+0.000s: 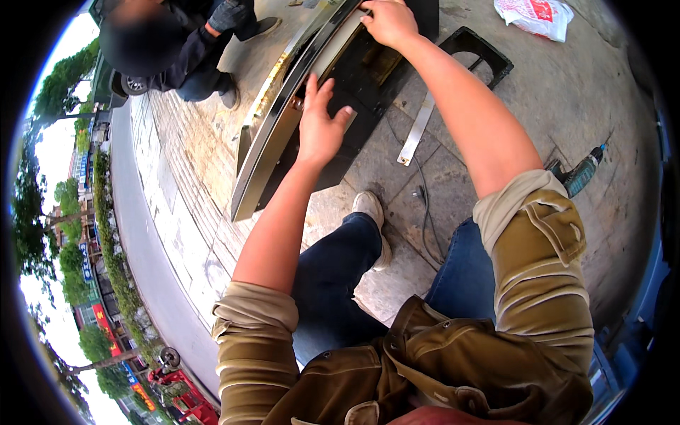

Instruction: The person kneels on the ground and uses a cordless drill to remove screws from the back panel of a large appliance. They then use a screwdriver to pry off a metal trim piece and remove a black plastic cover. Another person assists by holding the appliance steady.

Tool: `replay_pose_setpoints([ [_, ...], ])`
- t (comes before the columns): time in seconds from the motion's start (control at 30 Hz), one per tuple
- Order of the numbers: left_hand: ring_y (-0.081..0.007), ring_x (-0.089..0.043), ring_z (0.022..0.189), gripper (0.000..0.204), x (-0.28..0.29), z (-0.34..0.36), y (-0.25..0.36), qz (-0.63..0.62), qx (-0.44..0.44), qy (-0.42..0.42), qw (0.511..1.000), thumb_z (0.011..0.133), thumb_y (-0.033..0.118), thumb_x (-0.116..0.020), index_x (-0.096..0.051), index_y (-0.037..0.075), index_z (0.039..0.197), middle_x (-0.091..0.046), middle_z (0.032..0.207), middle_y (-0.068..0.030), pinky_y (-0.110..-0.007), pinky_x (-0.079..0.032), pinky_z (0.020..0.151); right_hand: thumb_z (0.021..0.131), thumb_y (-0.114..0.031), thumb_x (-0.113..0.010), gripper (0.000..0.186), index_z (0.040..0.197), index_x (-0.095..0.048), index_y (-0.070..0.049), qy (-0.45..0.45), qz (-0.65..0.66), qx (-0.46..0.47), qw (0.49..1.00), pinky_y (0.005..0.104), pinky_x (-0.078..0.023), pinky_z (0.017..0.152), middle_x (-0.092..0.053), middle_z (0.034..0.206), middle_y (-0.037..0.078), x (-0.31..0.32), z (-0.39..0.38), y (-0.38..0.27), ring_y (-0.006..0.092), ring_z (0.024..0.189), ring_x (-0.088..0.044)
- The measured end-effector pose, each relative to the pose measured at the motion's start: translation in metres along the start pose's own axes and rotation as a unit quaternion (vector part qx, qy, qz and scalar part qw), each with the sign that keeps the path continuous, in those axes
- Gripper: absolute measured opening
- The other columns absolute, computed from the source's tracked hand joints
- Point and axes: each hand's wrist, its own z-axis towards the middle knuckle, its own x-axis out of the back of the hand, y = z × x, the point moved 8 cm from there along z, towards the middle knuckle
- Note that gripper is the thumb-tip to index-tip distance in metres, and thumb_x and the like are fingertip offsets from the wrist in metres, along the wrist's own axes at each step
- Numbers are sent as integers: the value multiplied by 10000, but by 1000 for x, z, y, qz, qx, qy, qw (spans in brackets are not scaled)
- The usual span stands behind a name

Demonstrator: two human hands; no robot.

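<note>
A large black box-shaped appliance (336, 156), possibly a range hood, stands tilted on the paving in front of me. A long, shiny front panel (263, 159) runs along its left side. Just inside that panel lies a pale strip (341, 44). My right hand (391, 25) is at the strip's far end, with fingers bent against it; their exact hold is partly hidden. Near the strip's closer end, my left hand (324, 127) has its fingers spread over the panel's inner edge, holding nothing.
To the right lie a black frame (490, 58), a flat metal bar (418, 131), a cable (426, 219), a cordless drill (584, 172) and a white-and-red plastic bag (536, 15). Across the appliance, at far left, is another person (195, 60) wearing a grey glove (228, 14). A road (145, 212) runs beyond.
</note>
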Motion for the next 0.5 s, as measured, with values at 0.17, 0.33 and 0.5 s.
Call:
replay_pose_setpoints([
  [0.17,-157,-582,1065,391,31,-50,6,-18,-5,-10,1000,859,30,-593,-528,17,1245,-584,1219,-99,-279,-470,877,775,-157,-651,339,1095,-620,-49,65,29,-22,997,395,-433,927,-605,1094,152,24,-27,-3,328,1063,-530],
  [0.33,-135,-600,926,373,54,-55,-16,-23,52,10,998,887,95,-578,-521,3,1245,-611,1077,-65,-258,-485,787,778,-165,-661,387,1138,-598,-39,14,109,-35,993,378,-494,763,-620,1035,158,56,-45,0,270,816,-625],
  [0.5,-103,-566,796,455,32,-44,-8,-155,136,33,978,900,177,-570,-460,-1,1304,-570,938,-31,-241,-472,663,800,-181,-654,395,1165,-591,-40,-12,114,-45,992,340,-500,641,-655,818,145,100,-45,8,208,677,-625],
])
